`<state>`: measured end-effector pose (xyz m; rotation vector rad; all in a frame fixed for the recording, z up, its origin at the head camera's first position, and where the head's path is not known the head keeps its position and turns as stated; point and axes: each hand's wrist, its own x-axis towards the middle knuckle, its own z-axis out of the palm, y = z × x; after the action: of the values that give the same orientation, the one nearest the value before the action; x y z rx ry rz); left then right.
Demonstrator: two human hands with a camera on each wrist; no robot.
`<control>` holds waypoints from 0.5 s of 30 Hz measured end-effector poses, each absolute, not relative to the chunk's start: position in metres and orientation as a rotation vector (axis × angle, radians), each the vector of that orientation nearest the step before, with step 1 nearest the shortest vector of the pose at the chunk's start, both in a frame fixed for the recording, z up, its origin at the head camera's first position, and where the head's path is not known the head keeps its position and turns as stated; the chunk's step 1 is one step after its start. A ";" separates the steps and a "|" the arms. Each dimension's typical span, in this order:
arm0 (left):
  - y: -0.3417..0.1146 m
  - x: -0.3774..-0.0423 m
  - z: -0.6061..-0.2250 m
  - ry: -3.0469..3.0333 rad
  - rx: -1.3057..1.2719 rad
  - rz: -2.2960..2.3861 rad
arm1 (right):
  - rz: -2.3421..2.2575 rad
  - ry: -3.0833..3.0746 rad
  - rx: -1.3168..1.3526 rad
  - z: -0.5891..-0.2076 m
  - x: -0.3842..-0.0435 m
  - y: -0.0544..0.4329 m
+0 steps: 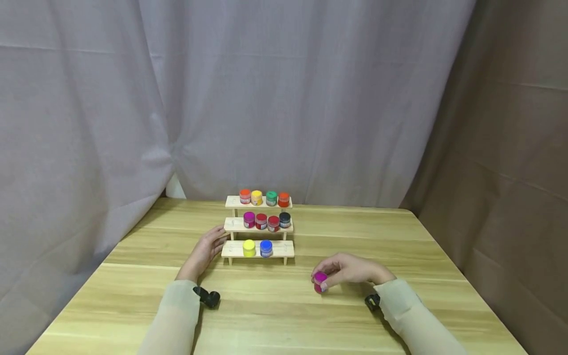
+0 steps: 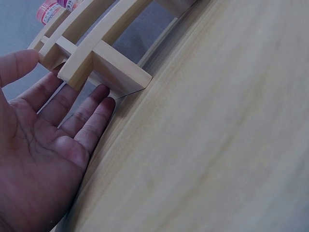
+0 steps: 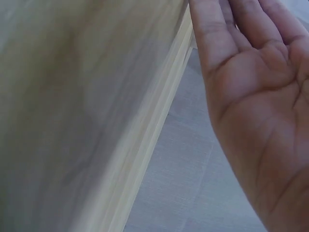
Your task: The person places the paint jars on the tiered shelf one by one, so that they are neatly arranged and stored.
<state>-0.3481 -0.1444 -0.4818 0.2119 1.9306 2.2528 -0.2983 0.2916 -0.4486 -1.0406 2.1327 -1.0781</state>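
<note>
A three-tier wooden rack [image 1: 259, 225] stands on the table with small paint jars on its steps. My left hand [image 1: 207, 251] is at the rack's left side. In the left wrist view its fingers [image 2: 91, 113] extend loosely, tips right at the wooden leg [image 2: 120, 72]. To the right of the rack, my right hand [image 1: 350, 268] holds a magenta-lidded paint jar [image 1: 320, 279] between thumb and fingers, low over the table. In the right wrist view the palm [image 3: 260, 111] shows, but the jar is out of sight.
The top step bears an orange-red jar [image 1: 245, 196], a yellow one [image 1: 256, 198], a green one [image 1: 271, 198] and another orange-red one [image 1: 283, 199]. Magenta, red and black jars fill the middle step; a yellow jar [image 1: 249, 248] and a blue jar [image 1: 266, 249] stand below. Grey curtains [image 1: 284, 98] hang behind.
</note>
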 end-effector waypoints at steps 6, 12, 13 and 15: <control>-0.145 -0.350 -0.482 1.952 0.198 2.221 | -1.082 2.216 -0.995 -0.442 -0.302 0.287; -0.146 -0.348 -0.482 1.945 0.205 2.231 | -1.163 2.324 -1.001 -0.433 -0.313 0.269; -0.146 -0.348 -0.482 1.945 0.208 2.229 | -1.174 2.346 -1.006 -0.431 -0.316 0.265; -0.147 -0.348 -0.481 1.948 0.220 2.220 | -1.193 2.386 -1.029 -0.425 -0.322 0.256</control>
<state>-0.3482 -0.1465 -0.4811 0.2201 1.9478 2.2198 -0.3215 0.2561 -0.4249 -1.0294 2.3865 -1.1929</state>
